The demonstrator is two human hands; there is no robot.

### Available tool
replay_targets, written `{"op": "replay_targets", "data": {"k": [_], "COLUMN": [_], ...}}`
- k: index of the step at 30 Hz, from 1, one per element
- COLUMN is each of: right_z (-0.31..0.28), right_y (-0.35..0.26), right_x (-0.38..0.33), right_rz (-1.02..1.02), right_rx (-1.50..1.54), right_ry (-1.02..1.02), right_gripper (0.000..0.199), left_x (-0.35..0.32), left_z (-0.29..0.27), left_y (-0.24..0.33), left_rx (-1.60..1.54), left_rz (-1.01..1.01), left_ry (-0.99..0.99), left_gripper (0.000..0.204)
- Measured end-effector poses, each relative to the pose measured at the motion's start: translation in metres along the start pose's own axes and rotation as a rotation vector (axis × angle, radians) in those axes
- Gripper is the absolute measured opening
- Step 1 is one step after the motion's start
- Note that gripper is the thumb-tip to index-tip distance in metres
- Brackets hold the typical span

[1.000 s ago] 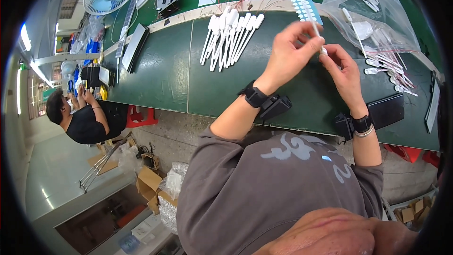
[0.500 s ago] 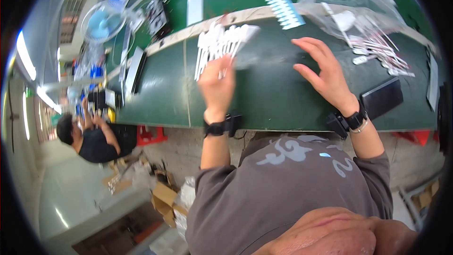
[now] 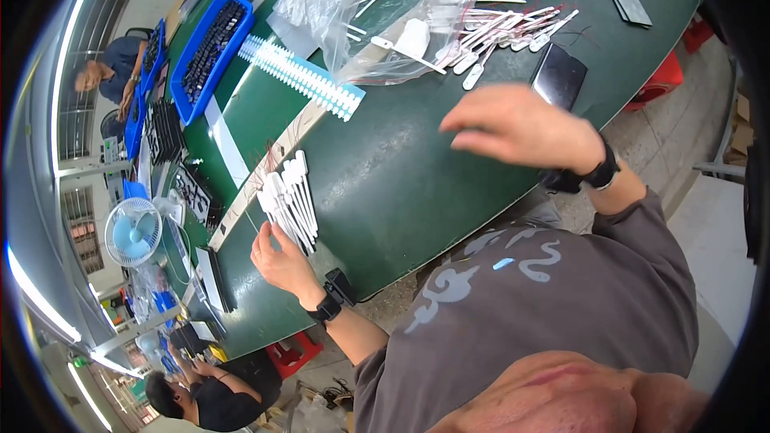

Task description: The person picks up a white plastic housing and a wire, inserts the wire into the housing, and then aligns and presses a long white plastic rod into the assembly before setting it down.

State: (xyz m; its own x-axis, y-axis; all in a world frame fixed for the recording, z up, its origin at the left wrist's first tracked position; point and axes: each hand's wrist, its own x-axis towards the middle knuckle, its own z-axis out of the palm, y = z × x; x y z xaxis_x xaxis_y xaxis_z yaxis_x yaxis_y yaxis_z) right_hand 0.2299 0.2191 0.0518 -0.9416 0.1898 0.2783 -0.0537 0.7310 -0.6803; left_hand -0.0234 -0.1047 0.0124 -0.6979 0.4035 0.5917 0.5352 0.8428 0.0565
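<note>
Honestly, those white plastic sticks [image 3: 290, 202] fanned on the green tabletop [image 3: 401, 184] look light, stiff and slippery, so the left hand [image 3: 277, 261], fingers loosely apart at their lower ends, should pinch one mid-shaft while the right hand [image 3: 521, 124] hovers spread, holding nothing.

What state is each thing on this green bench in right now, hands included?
Left hand: fingers on the near end of the white sticks.
White sticks: lying flat, bunched side by side.
Right hand: open, palm down, raised over bare table, holding nothing.
Clear plastic bag: open, crumpled, flat on the table.
Blue tray: filled with dark parts.
Fan: upright; running or not, cannot tell.
</note>
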Motion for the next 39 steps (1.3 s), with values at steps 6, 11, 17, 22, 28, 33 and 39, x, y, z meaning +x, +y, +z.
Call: {"op": "replay_targets", "data": {"k": [6, 11, 17, 22, 28, 33, 39], "right_z": [-0.071, -0.087, -0.071, -0.088, -0.087, -0.067, -0.081], "right_y": [0.088, 0.092, 0.085, 0.098, 0.164, 0.183, 0.184], "right_x": [-0.024, -0.023, -0.026, -0.016, 0.048, 0.072, 0.066], "right_rz": [0.162, 0.32, 0.224, 0.316, 0.068, 0.139, 0.216], "right_rx": [-0.317, -0.244, -0.125, -0.195, -0.422, -0.512, -0.551], "right_ry": [0.282, 0.166, 0.122, 0.213, 0.188, 0.065, 0.149], "right_gripper": [0.019, 0.02, 0.02, 0.02, 0.02, 0.015, 0.017], "left_x": [0.016, 0.009, 0.024, 0.055, 0.083, 0.071, 0.056], "left_z": [-0.02, -0.005, 0.038, 0.066, 0.072, 0.045, 0.042], "left_y": [0.094, 0.187, 0.264, 0.299, 0.3, 0.287, 0.254], "left_rx": [-0.5, -0.83, -0.788, -0.673, -0.602, -0.732, -0.825], "left_rz": [0.219, 0.593, 0.682, 0.752, 0.689, 0.641, 0.496], "left_ry": [-0.193, -0.523, -0.5, -0.241, -0.194, -0.215, -0.281], "left_gripper": [0.012, 0.007, 0.011, 0.024, 0.029, 0.027, 0.018]}}
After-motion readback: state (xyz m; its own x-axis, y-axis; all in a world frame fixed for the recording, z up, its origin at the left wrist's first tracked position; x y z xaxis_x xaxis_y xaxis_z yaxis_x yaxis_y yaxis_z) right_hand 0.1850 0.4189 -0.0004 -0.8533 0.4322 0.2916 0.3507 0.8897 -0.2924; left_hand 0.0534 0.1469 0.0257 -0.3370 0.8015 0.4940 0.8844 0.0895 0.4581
